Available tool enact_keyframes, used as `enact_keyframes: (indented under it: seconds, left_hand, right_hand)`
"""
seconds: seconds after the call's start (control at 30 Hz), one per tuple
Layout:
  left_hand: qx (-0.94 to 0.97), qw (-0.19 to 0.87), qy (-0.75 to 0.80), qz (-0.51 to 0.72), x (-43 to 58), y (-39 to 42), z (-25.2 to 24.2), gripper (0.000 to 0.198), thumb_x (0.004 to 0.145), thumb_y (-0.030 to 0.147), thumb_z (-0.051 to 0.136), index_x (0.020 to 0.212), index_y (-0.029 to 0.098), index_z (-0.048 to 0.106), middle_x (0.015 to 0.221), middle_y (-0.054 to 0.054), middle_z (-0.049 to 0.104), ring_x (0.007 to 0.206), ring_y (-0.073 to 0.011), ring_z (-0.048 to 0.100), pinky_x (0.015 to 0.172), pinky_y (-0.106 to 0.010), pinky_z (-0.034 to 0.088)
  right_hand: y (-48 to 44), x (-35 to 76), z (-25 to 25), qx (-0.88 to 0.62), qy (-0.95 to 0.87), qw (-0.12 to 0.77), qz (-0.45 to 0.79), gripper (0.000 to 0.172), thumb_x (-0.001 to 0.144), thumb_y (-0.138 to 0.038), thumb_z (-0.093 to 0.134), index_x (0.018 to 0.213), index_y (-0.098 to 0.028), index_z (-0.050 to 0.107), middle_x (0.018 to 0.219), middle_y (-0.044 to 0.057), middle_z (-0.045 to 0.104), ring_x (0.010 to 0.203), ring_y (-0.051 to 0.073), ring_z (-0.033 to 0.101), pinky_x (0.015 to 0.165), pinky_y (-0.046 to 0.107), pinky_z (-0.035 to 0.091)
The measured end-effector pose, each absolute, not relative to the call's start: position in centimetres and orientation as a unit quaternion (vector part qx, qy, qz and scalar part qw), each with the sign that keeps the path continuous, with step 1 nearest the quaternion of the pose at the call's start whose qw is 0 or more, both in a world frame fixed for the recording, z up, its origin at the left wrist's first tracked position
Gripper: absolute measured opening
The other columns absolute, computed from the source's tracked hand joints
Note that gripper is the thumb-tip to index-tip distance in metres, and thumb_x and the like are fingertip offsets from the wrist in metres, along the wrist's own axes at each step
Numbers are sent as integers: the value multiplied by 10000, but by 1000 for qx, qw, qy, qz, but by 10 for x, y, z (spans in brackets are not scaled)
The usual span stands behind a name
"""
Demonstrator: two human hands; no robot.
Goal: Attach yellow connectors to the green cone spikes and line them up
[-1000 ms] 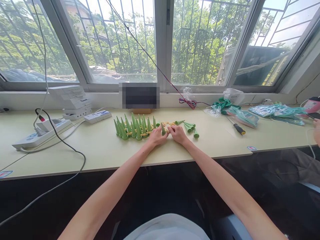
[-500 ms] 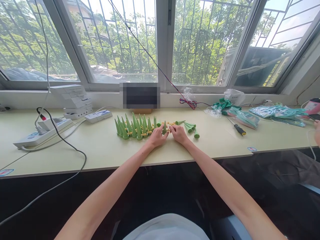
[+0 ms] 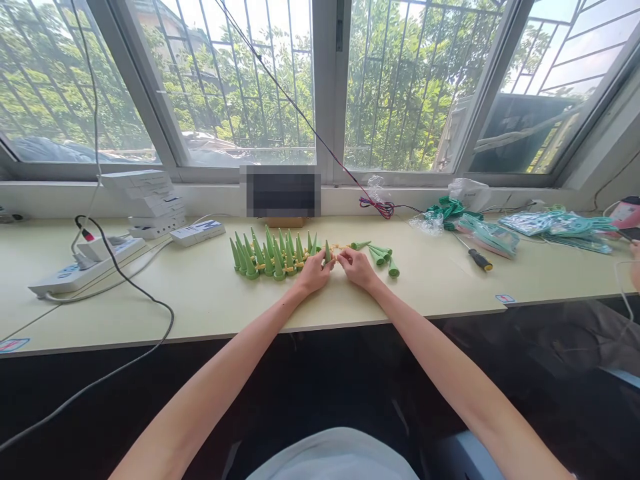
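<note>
Several green cones point(image 3: 278, 259) stand upright in a cluster, with small yellow pieces point(image 3: 289, 269) between them near their bases. At the cluster's right end, my left hand point(image 3: 313, 275) is closed around the base of a single upright green cone point(image 3: 327, 251). My right hand point(image 3: 357, 268) is beside it, thumb and fingers pinched close to that cone; what lies between them is too small to make out. Just behind both hands runs a row of yellow pieces point(image 3: 342, 247). Loose green cones point(image 3: 381, 255) lie on their sides to the right.
The pale table point(image 3: 200, 293) runs below the windows. A power strip point(image 3: 87, 267), cables and stacked white boxes point(image 3: 150, 203) are at left. A screwdriver point(image 3: 479, 259) and plastic-bagged items point(image 3: 487, 235) lie at right. Another person's hand point(image 3: 635, 257) shows at the right edge.
The cone in my left hand has shifted slightly to the left. My right hand has moved a little left, its fingers still pinched. A cone behind my left hand now shows upright.
</note>
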State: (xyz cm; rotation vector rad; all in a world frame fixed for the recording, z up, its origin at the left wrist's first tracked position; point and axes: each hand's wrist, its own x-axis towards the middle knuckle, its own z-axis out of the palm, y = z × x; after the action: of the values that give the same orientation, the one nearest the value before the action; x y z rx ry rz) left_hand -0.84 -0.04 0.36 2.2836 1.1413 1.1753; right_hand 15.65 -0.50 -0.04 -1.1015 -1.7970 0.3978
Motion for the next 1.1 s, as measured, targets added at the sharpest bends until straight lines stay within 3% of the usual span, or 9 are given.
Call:
enact_keyframes:
  seconds: [0.37,0.73,1.0,1.1]
  left_hand:
    - [808,172,392,405,-9,-2,4,157,870,304,516,888,165,588,783,-30,645,675,-143,552,613,-254,396]
    - [812,167,390,401,-8,-4,6,132,861,275,524,873,162,592,798,-31,653,624,-125,513,608,-255,397]
    - [783,241,373,435,-7,-8,12,214,857,361,536,883,158,601,893,-64,664,762,-149,585,568,-221,432]
    - [764,282,372,445,-7,-8,13,276,844,416,558,929,162,624,924,-62,670,694,-128,576,521,-208,419]
  right_hand:
    - [-5,157,0,-455,-749,459,146,306,872,-328,433,600,-194,467,567,-5,481,565,129,396,576,263,308]
    - [-6,156,1,-454,-749,458,151,366,889,-362,407,561,-201,436,536,1,490,543,131,399,570,266,312]
    - [-6,155,2,-453,-737,477,153,370,896,-379,397,578,-200,458,545,3,491,549,133,412,577,266,319]
    - [-6,155,2,-456,-736,477,152,370,898,-379,396,582,-199,464,542,1,487,546,131,409,582,265,320]
